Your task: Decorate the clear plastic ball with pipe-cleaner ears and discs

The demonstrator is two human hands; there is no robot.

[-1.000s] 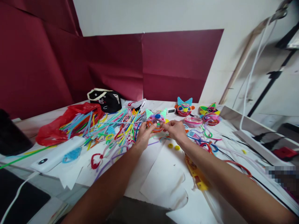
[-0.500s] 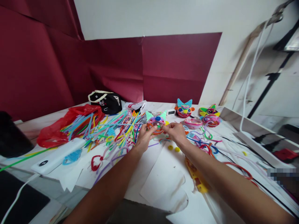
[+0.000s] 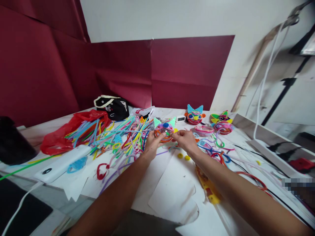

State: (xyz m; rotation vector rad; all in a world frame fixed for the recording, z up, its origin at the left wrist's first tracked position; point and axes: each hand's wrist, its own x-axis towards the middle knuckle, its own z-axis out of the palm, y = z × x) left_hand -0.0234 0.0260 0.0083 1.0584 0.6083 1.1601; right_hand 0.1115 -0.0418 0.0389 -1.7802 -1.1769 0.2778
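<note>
Between my two hands is a pipe-cleaner animal head (image 3: pixel 165 126) with pale green pointed ears, a blue round piece on the brow and orange loops lower down. My left hand (image 3: pixel 153 144) grips its left side, thumb pressed on the front. With fingers pinched, my right hand (image 3: pixel 184 139) touches the front right edge; whatever small piece it pinches is hidden. Two yellow round pieces (image 3: pixel 184 157) lie on the white paper just below my right hand. A yellow tool (image 3: pixel 209 186), perhaps a glue gun, lies partly under my right forearm.
Loose pipe cleaners (image 3: pixel 123 137) spread leftward beside a red plastic bag (image 3: pixel 52 141) and a black pouch (image 3: pixel 114 108). A finished blue-eared head (image 3: pixel 195 114) stands behind to the right. A white power strip (image 3: pixel 62 162) lies left; cables (image 3: pixel 246 152) cross the right side.
Both hands stay at the animal head, with hardly any movement of the fingers. The whole view has shifted very slightly.
</note>
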